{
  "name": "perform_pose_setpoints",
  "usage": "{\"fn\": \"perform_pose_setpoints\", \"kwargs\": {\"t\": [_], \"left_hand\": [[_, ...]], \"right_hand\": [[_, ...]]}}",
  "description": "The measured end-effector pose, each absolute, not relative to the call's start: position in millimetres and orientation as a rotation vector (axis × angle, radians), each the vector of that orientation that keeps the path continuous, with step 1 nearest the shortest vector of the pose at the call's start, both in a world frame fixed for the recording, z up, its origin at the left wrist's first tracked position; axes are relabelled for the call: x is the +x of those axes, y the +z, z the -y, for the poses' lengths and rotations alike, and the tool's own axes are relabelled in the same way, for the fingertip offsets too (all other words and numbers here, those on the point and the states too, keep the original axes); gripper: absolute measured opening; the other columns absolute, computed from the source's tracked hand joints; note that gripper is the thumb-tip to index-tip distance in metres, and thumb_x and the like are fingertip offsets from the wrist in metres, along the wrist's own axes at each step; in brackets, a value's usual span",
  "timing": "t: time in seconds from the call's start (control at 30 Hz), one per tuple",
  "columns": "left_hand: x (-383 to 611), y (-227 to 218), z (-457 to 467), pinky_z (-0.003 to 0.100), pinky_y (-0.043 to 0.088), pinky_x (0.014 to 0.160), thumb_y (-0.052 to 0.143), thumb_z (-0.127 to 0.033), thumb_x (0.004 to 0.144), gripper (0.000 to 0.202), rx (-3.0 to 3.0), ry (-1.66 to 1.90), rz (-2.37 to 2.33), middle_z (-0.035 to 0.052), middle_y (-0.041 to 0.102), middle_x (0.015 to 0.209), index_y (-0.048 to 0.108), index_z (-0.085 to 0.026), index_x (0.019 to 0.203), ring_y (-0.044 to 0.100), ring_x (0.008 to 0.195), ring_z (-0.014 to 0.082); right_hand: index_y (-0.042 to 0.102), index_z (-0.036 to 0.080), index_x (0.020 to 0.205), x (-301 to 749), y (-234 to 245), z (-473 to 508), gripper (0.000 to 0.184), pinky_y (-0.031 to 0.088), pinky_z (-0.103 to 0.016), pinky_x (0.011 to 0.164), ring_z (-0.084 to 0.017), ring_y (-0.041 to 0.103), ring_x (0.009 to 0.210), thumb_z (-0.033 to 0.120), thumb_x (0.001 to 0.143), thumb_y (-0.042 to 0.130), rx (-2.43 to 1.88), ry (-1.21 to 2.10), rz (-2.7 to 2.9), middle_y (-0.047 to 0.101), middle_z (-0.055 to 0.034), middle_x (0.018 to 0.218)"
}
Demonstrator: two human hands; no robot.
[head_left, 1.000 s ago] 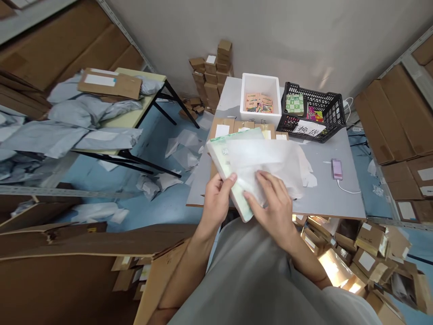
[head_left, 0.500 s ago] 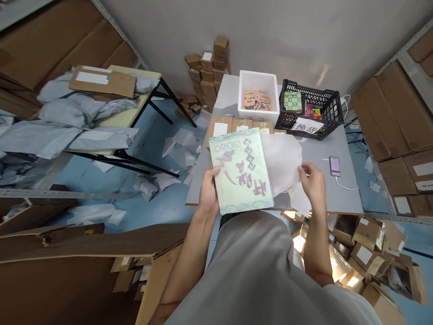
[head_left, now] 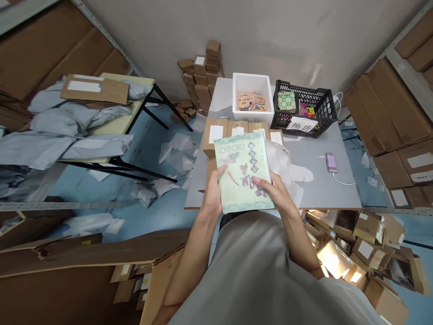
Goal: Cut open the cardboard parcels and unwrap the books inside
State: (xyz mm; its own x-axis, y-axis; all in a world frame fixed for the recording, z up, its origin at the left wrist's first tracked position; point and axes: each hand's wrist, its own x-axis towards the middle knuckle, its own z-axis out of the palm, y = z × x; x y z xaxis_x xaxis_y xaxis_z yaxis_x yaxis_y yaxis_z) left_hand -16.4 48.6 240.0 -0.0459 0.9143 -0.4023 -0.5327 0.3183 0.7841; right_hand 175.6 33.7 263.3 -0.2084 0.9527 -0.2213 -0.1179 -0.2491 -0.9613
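Observation:
I hold a pale green book (head_left: 241, 167) with red characters on its cover over the near edge of the grey table (head_left: 318, 189). My left hand (head_left: 214, 192) grips its left edge with the thumb on the cover. My right hand (head_left: 275, 192) grips its lower right corner, fingers lying over the cover. A crumpled white wrapper (head_left: 287, 169) lies on the table just right of the book, partly under my right hand.
Brown cartons (head_left: 237, 131) line up behind the book. A white foam box (head_left: 252, 95) and a black crate (head_left: 306, 110) stand at the back. A phone (head_left: 330, 161) on a cable lies right. Small boxes are piled on the floor at the right; another table with grey bags stands left.
My right hand pulled the white wrapper off the book, dropped it on the table, and came back onto the book's lower right corner. The cover is now bare.

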Motion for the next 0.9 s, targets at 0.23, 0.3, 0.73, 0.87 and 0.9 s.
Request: {"fn": "perform_pose_setpoints", "kwargs": {"t": [0.23,0.3,0.73,0.87,0.9], "left_hand": [[-7.6,274.9,-19.3,0.045,0.06,0.117,0.09,-0.055,0.091,0.063,1.136,1.406,-1.362,0.0157,0.069,0.156,0.071,-0.025,0.142,0.068,0.143,0.0351],[1.0,288.2,-9.1,0.041,0.064,0.107,0.097,-0.051,0.084,0.062,1.085,1.358,-1.275,0.0138,0.078,0.137,0.073,-0.023,0.133,0.076,0.129,0.0339],[-29.2,270.6,-32.0,0.031,0.064,0.08,0.09,-0.039,0.072,0.033,0.632,1.552,-1.278,0.0056,0.083,0.094,0.075,-0.021,0.095,0.08,0.104,0.0312],[-40.4,250.5,-45.5,0.033,0.068,0.084,0.089,-0.036,0.066,0.034,0.484,1.504,-1.182,0.0028,0.08,0.083,0.069,-0.021,0.088,0.083,0.1,0.0314],[-41.8,243.9,-49.7,0.034,0.069,0.083,0.087,-0.037,0.066,0.033,0.444,1.468,-1.155,0.002,0.079,0.081,0.068,-0.022,0.087,0.083,0.097,0.0312]], "right_hand": [[0.072,0.022,0.146,149.9,264.5,-14.5,0.048,0.068,-0.045,0.099,-0.034,0.081,0.117,0.046,0.106,0.061,-1.461,0.769,1.606,0.084,-0.0127,0.132],[0.06,0.02,0.164,139.6,263.4,-6.1,0.059,0.066,-0.048,0.111,-0.036,0.075,0.139,0.037,0.108,0.055,-1.443,0.491,1.802,0.074,-0.0165,0.155],[0.079,0.023,0.123,179.2,268.9,-28.7,0.029,0.067,-0.043,0.097,-0.027,0.079,0.104,0.04,0.111,0.059,-1.477,0.235,1.647,0.084,-0.0127,0.114],[0.079,0.02,0.113,224.5,245.2,-67.2,0.032,0.065,-0.037,0.087,-0.023,0.078,0.095,0.044,0.105,0.06,-1.548,0.406,1.378,0.084,-0.0112,0.107],[0.079,0.018,0.113,233.9,238.3,-75.7,0.033,0.065,-0.037,0.086,-0.023,0.078,0.092,0.045,0.103,0.062,-1.566,0.484,1.355,0.083,-0.0106,0.102]]}}
